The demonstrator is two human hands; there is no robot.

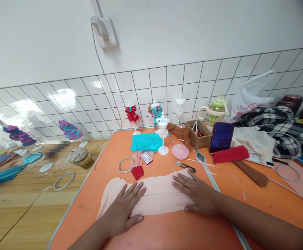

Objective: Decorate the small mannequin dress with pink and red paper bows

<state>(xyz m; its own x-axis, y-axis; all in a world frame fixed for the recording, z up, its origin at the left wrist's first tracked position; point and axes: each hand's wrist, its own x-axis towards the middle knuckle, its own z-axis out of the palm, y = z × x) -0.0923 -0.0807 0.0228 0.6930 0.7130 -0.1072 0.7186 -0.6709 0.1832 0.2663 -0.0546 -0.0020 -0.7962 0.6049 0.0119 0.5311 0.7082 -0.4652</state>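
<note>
A pale pink piece of cloth [158, 194] lies spread out on the orange table [151, 232], with uneven edges. My left hand [122, 208] rests flat on its left part, fingers spread. On the right part lies my right hand [193, 191], palm down with the fingers stretched out. Just beyond the right hand are small thread snips [185, 166]. Past the cloth's far edge lie a ring-shaped roll of tape [126, 165], a red scrap of cloth [137, 172] and a small white label card [146, 158].
Behind stand a bare white mini mannequin [163, 132], a mannequin in red [132, 114], turquoise cloth [146, 142] and a pink bowl [180, 151]. To the right are a cardboard box [199, 137], a propped phone [221, 137] and red cloth [231, 154]. A jar [81, 158] stands left.
</note>
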